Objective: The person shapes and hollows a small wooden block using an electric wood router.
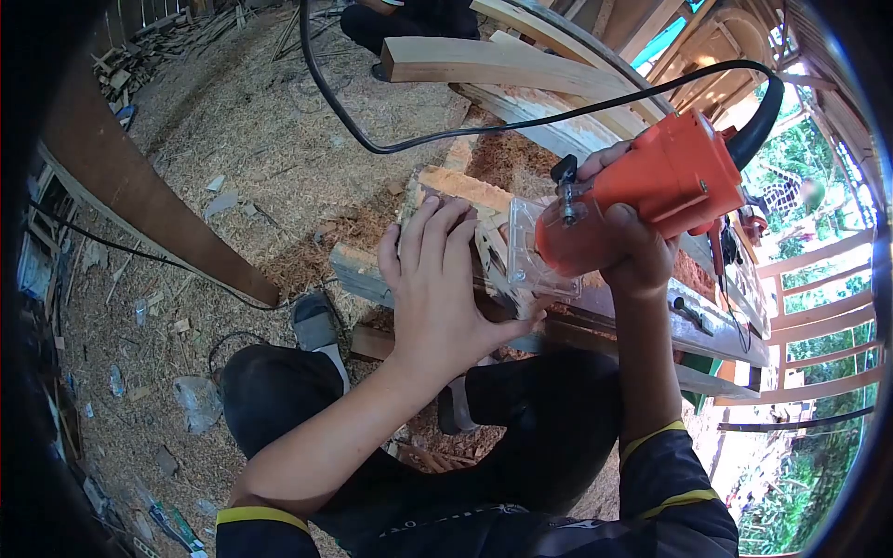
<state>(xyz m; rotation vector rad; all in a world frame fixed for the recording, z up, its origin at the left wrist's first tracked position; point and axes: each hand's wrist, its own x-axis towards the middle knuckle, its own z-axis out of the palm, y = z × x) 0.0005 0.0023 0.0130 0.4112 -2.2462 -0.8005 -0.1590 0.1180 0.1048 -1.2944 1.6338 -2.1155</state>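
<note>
An orange power tool (651,177) with a clear plastic base (523,251) is tilted over the wood. My right hand (637,246) is wrapped round its body, and a black cord runs from its upper end. Under the clear base lies a wooden piece (493,246) with a dark, rough surface. My left hand (433,270) rests on that piece with its fingers spread and the thumb stretched toward the tool's base. The exact contact between tool and wood is hidden by the base.
Long boards (521,70) lie beyond the tool. The black cord (419,144) loops across the front. A curved brown board (149,186) stands at left. Another person (409,26) is at the top. Wood shavings cover the ground; a plastic bag (196,405) lies left.
</note>
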